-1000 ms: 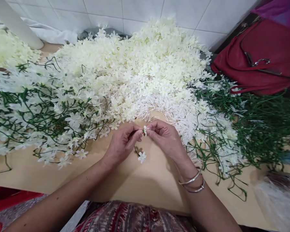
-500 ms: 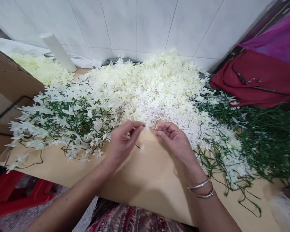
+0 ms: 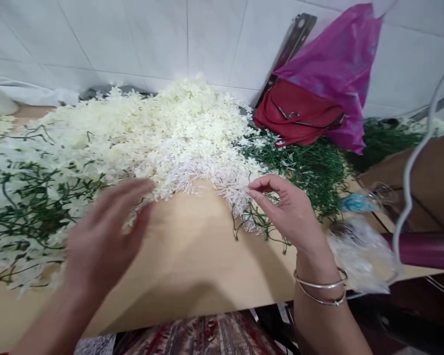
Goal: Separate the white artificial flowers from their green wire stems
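Both left hand (image 3: 101, 241) and right hand (image 3: 296, 217) sit behind the table (image 3: 207, 246)'s front edge: left blurred, thumb off fingers, by white-flowered stems (image 3: 25, 209); right thumb and index nearly together, contents unclear, by green stems (image 3: 313, 167). Looks between pieces; any pick calls for a fine pinch.

Motion blurs the left hand (image 3: 101, 234); soft shadows darken the table (image 3: 210, 241).

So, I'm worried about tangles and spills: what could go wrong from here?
Green stems by the right hand could catch on that wrist's bangles. The left hand, blurred near overlapping white flowers, might drag several together. The blossom heap looks loose and could slide forward.
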`<state>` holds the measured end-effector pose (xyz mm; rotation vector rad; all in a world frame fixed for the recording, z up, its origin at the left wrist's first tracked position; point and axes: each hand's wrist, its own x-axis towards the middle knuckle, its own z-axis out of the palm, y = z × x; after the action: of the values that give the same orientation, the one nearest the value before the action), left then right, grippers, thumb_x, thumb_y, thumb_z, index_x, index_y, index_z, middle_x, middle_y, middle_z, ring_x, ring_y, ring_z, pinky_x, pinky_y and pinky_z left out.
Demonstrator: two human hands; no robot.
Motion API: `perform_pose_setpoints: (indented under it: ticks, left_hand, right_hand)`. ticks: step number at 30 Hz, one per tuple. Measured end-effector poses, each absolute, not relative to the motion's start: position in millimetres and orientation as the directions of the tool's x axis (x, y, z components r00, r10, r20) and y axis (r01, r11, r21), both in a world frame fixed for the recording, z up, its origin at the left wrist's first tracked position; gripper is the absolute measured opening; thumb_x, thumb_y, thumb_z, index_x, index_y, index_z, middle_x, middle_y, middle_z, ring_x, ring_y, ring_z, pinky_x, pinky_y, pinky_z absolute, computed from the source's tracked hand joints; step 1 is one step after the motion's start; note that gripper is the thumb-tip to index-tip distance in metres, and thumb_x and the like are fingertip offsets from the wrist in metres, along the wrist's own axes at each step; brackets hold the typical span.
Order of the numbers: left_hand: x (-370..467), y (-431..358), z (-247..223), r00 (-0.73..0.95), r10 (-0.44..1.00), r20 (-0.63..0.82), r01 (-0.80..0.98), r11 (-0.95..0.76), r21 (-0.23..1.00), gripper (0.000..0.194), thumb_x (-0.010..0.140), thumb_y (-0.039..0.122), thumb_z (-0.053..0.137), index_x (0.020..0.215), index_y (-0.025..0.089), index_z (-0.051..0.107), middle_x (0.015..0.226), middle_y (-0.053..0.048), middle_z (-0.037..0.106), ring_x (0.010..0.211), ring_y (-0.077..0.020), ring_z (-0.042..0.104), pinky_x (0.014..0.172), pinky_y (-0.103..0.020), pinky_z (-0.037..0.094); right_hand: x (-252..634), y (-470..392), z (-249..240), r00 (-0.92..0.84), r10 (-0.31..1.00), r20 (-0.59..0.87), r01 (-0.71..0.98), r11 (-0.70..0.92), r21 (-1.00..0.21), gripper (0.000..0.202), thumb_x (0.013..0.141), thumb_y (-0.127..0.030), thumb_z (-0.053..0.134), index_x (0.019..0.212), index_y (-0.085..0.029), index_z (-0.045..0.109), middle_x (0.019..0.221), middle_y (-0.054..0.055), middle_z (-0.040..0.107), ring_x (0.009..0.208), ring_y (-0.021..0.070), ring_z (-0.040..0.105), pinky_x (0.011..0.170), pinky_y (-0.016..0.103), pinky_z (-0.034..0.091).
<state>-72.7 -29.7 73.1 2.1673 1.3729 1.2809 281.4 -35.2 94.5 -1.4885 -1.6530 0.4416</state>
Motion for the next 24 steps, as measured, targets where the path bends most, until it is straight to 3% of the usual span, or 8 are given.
perform_pose_setpoints:
  ticks: [1,3,6,9,11,14,19,24]
  left_hand:
    - [-45.2,-24.5,61.1,0.321,0.752,0.576,0.618,-0.627,0.474,0.039,0.095,0.025,0.071,0.133,0.031,0.069,0.138,-0.002,0.071,0.122,-0.0288,0.069,0.108,-0.045,0.055]
    - [-6.6,-16.0,37.6,0.509,0.662,0.550,0.597,-0.732,0.328,0.036,0.103,0.027,0.058,0.139,0.026,0.064,0.135,-0.007,0.072,0.117,-0.0276,0.072,0.103,-0.043,0.058]
    - [8.6,-7.9,7.5,0.631,0.602,0.489,0.565,-0.789,0.243,0.033,0.107,0.024,0.048,0.137,0.018,0.062,0.131,-0.011,0.074,0.115,-0.0266,0.073,0.099,-0.041,0.059]
    - [3.9,-1.3,-9.3,0.657,0.586,0.475,0.550,-0.803,0.230,0.030,0.106,0.021,0.049,0.133,0.015,0.063,0.128,-0.013,0.074,0.112,-0.0274,0.073,0.096,-0.042,0.060]
    - [4.1,3.3,-13.1,0.651,0.594,0.472,0.530,-0.801,0.278,0.029,0.105,0.020,0.051,0.131,0.015,0.063,0.128,-0.013,0.074,0.114,-0.0273,0.072,0.099,-0.042,0.059]
    - [8.7,9.3,-13.2,0.614,0.638,0.464,0.478,-0.769,0.424,0.028,0.104,0.019,0.053,0.131,0.017,0.064,0.129,-0.013,0.073,0.119,-0.0252,0.070,0.106,-0.042,0.056]
    - [5.7,15.5,-9.8,0.468,0.756,0.458,0.397,-0.642,0.656,0.025,0.103,0.021,0.056,0.124,0.019,0.069,0.121,-0.011,0.076,0.116,-0.0224,0.071,0.101,-0.036,0.058]
    - [-1.2,17.8,-4.0,0.340,0.864,0.371,0.346,-0.481,0.805,0.025,0.105,0.029,0.056,0.119,0.019,0.074,0.109,-0.009,0.081,0.100,-0.0217,0.078,0.091,-0.034,0.060]
  right_hand:
    - [286.6,-42.7,91.3,0.058,0.940,0.335,0.674,0.211,-0.708,0.004,0.094,-0.021,0.070,0.096,-0.024,0.071,0.093,0.003,0.073,0.087,0.0209,0.067,0.083,0.036,0.052]
    - [293.2,-59.9,80.1,0.038,0.957,0.286,0.731,0.169,-0.662,0.002,0.096,-0.021,0.068,0.096,-0.023,0.069,0.092,0.003,0.072,0.086,0.0210,0.067,0.080,0.035,0.052]
    - [292.1,-86.8,58.2,-0.032,0.977,0.213,0.801,0.152,-0.580,0.010,0.098,-0.014,0.063,0.101,-0.022,0.068,0.094,0.004,0.071,0.087,0.0213,0.067,0.076,0.034,0.052]
    - [281.7,-102.8,39.8,-0.205,0.961,0.186,0.883,0.264,-0.388,0.044,0.096,0.003,0.053,0.128,-0.024,0.065,0.113,0.008,0.070,0.099,0.0240,0.066,0.082,0.037,0.053]
    - [272.8,-101.7,32.3,-0.297,0.938,0.181,0.899,0.338,-0.279,0.049,0.092,0.008,0.053,0.130,-0.020,0.064,0.117,0.011,0.069,0.100,0.0249,0.066,0.084,0.038,0.053]
    - [256.0,-84.8,27.9,-0.374,0.906,0.198,0.896,0.408,-0.177,0.025,0.094,0.003,0.059,0.110,-0.014,0.069,0.106,0.012,0.070,0.093,0.0243,0.065,0.083,0.038,0.053]
    - [213.2,-52.8,31.8,-0.480,0.840,0.251,0.861,0.506,-0.048,0.017,0.099,-0.003,0.058,0.106,-0.015,0.068,0.103,0.011,0.072,0.090,0.0241,0.063,0.079,0.038,0.051]
    - [181.6,-41.1,36.8,-0.492,0.771,0.405,0.821,0.566,-0.078,0.025,0.105,-0.004,0.044,0.109,-0.012,0.066,0.099,0.010,0.074,0.086,0.0226,0.064,0.078,0.038,0.049]
